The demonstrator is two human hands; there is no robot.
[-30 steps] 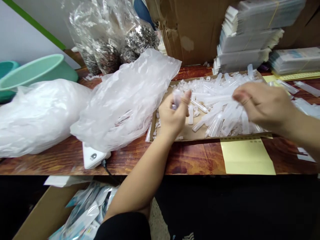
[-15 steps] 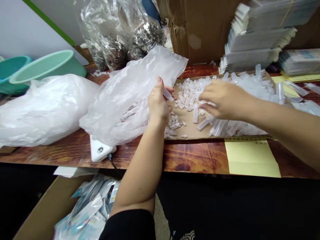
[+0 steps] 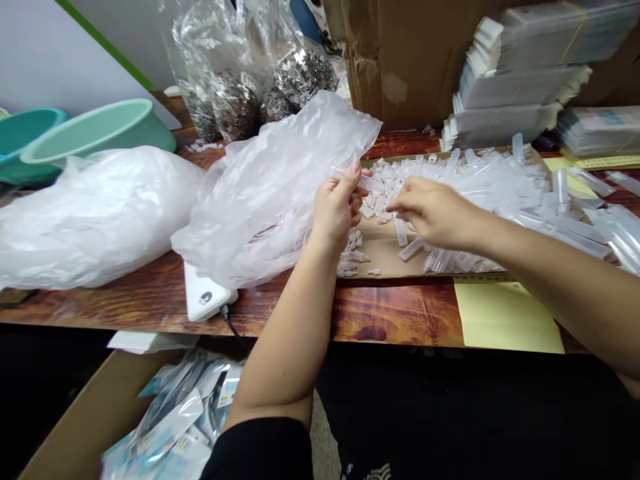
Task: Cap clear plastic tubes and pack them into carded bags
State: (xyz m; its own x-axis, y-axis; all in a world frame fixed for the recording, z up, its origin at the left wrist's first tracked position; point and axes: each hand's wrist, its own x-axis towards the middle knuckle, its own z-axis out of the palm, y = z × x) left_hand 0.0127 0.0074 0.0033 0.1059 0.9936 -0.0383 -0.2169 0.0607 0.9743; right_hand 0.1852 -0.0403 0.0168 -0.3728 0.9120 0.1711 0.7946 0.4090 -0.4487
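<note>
My left hand (image 3: pixel 341 200) is closed around a clear plastic tube (image 3: pixel 367 181), which lies across its fingers. To its right, my right hand (image 3: pixel 425 207) hovers over a shallow cardboard tray (image 3: pixel 385 261) with its fingertips pinched together; whether something small sits between them is hidden. Small white plastic caps (image 3: pixel 383 177) are heaped at the tray's left end, beside my left hand. Several more translucent tubes (image 3: pixel 505 183) fill the right part of the tray. A thin white plastic bag (image 3: pixel 270 180) spreads out just left of my left hand.
A full white bag (image 3: pixel 100 213) and green basins (image 3: pixel 95 130) stand at the left. Behind are bags of metal pieces (image 3: pixel 305 73), a cardboard box (image 3: pixel 400 67) and banded stacks of packaging (image 3: pixel 520 87). A white device (image 3: pixel 205 293) with a cable and yellow paper (image 3: pixel 507 317) lie in front.
The tube in my left hand has turned from pointing downward to lying nearly level. My right hand has closed its fingers and come slightly nearer to the left hand.
</note>
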